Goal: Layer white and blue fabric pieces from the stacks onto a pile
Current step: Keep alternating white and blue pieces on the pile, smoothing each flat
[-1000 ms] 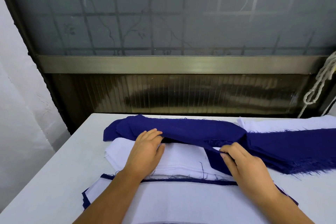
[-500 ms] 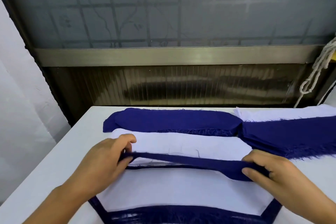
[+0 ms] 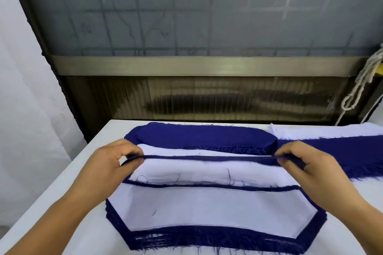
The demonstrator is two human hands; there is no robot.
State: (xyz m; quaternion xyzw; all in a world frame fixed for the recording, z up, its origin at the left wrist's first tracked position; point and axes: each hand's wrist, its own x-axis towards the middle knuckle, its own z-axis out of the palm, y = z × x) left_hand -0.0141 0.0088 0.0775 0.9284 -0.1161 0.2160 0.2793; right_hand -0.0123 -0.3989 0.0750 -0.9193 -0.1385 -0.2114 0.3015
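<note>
I see my left hand point(image 3: 112, 168) and right hand point(image 3: 306, 168) each pinching one end of a dark blue fabric piece point(image 3: 207, 158), stretched taut between them above the white desk point(image 3: 68, 174). It hangs over the white fabric stack point(image 3: 207, 173). Nearest me lies the layered pile point(image 3: 211, 211), white piece on top with frayed blue edges showing around it. Behind sits a folded blue stack point(image 3: 199, 135); to the right, more blue fabric point(image 3: 352, 151) lies over white.

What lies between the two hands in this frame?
In the head view, a blue fabric piece is stretched between the left hand and right hand, above the white stack.
</note>
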